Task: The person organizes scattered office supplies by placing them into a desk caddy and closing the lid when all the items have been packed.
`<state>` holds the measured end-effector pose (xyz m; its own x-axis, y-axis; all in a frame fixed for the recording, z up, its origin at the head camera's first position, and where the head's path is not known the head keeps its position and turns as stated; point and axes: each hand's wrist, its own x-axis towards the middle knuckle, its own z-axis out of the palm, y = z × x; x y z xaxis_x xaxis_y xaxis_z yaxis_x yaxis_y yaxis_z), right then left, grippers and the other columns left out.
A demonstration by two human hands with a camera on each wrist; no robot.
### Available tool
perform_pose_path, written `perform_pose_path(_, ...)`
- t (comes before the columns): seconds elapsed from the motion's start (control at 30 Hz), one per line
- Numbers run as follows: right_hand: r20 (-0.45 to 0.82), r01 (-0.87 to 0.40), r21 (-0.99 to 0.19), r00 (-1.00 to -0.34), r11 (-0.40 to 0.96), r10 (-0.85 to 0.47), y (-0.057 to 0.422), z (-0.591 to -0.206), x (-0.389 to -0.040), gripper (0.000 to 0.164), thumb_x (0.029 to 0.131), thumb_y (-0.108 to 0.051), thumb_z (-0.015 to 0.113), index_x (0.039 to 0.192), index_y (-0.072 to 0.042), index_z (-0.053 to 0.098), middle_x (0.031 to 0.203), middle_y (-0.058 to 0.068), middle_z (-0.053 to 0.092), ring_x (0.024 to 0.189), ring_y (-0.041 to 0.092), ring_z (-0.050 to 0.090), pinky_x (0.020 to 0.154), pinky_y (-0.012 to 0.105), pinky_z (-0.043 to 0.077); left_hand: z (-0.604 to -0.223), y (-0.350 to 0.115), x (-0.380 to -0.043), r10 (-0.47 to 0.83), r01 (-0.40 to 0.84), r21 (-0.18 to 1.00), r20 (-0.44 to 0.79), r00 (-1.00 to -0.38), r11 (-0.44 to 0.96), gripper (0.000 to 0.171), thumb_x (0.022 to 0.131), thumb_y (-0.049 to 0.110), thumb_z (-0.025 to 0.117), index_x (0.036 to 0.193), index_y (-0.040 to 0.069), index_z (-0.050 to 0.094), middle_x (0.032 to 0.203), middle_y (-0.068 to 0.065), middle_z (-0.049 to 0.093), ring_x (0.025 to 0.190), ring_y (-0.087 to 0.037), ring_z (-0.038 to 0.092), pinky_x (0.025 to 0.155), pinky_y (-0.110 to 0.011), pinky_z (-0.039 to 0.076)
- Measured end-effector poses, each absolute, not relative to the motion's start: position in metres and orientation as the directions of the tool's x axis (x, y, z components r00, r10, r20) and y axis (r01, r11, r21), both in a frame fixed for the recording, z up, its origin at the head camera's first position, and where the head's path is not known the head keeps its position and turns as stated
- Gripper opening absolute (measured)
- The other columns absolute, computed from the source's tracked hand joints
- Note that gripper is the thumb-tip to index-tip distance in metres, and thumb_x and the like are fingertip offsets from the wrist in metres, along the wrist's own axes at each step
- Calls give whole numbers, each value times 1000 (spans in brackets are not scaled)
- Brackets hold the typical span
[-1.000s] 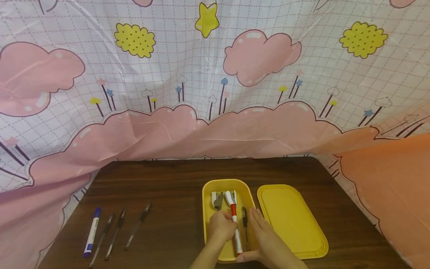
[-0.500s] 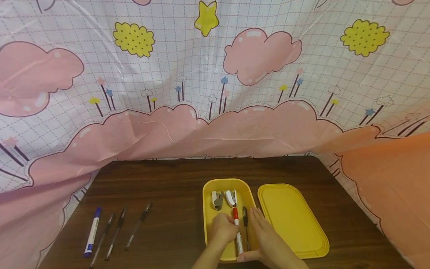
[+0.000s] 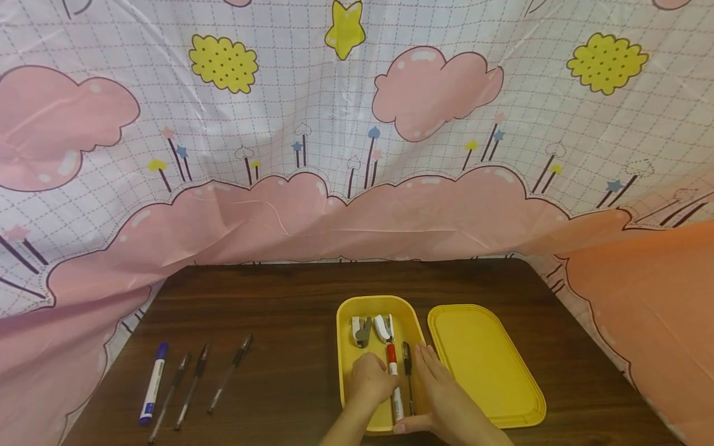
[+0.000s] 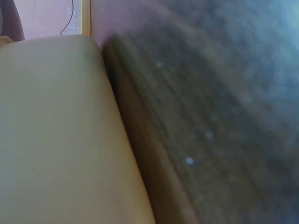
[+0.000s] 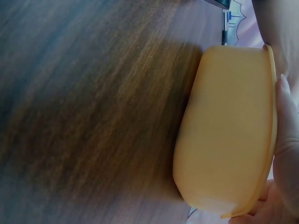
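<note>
In the head view a yellow box (image 3: 346, 310) stands on the table. Inside it my left hand (image 3: 370, 379) pinches a white marker with a red cap (image 3: 392, 354), which lies lengthwise. Just right of the marker lies a black-capped pen (image 3: 407, 365). My right hand (image 3: 443, 396) rests on the box's right side, fingers straight and thumb stretched to the near rim by the marker's lower end. The right wrist view has its thumb (image 5: 287, 121) along the rim. At the box's far end sit a grey-and-white stapler-like piece (image 3: 362, 332) and a small white one (image 3: 383, 328).
A yellow lid (image 3: 485, 365) lies flat right of the box. On the table's left side are a blue-capped marker (image 3: 153, 384) and three black-capped pens, the nearest to the box being one slanted pen (image 3: 230, 373). A patterned curtain (image 3: 357, 223) hangs behind the table.
The marker has shifted slightly toward me and right, away from the small white piece, with my left hand along with it. My right hand has stayed in place.
</note>
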<state>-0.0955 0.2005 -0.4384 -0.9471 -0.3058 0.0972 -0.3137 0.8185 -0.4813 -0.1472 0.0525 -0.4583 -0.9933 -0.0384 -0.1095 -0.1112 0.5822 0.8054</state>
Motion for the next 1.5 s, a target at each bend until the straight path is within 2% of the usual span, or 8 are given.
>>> perform_pose_path(0.13,103,-319,-469,-946,823,-308,201,-440,-95,127,60,-69,73,149,6,23,156,29,22,144,47,22,109,61,31,-459,52,-149,-37,-109,804,-108,-993,585,23,65,14,84,68,7,63,66,0,56,61,-15,50,49,-25,40)
perform_pose_path(0.33,83,-291,-480,-954,828,-288,202,-441,-96,127,59,-67,75,150,6,23,157,27,21,145,45,20,111,60,30,-459,51,-151,-39,-90,804,-83,-996,588,28,65,18,87,80,5,67,76,-3,65,68,-17,58,54,-28,48)
perform_pose_path(0.6,55,-270,-505,-958,819,-282,200,-438,-96,127,60,-67,74,150,5,22,158,27,18,146,44,18,111,61,28,-455,50,-151,-45,-113,831,-106,-993,545,27,68,18,85,81,6,65,74,-1,61,67,-16,55,54,-27,45)
perform_pose_path(0.77,62,-277,-508,-956,815,-287,200,-437,-95,126,61,-67,74,150,5,22,158,27,18,146,45,18,112,60,28,-450,47,-152,-21,-114,867,-119,-993,484,24,68,14,84,83,5,67,72,1,64,62,-12,57,52,-24,46)
perform_pose_path(1.07,58,-269,-500,-959,823,-279,201,-439,-95,129,59,-71,72,151,4,21,158,26,17,146,45,17,112,60,27,-418,28,-155,65,-59,954,-81,-995,293,23,69,7,77,88,2,65,74,-3,67,60,-10,62,54,-24,51)
perform_pose_path(1.33,48,-252,-519,-963,817,-267,200,-439,-95,128,59,-67,76,151,3,20,158,26,17,147,45,16,113,61,25,-383,16,-150,68,31,954,11,-998,298,27,70,12,82,91,8,66,83,-4,67,70,-11,57,60,-24,48)
perform_pose_path(1.5,54,-259,-511,-961,820,-270,200,-438,-95,129,58,-68,75,151,3,20,158,26,18,147,45,16,113,61,26,-369,13,-146,71,61,959,43,-997,278,29,70,13,81,94,9,65,89,-6,65,72,-10,61,61,-23,50)
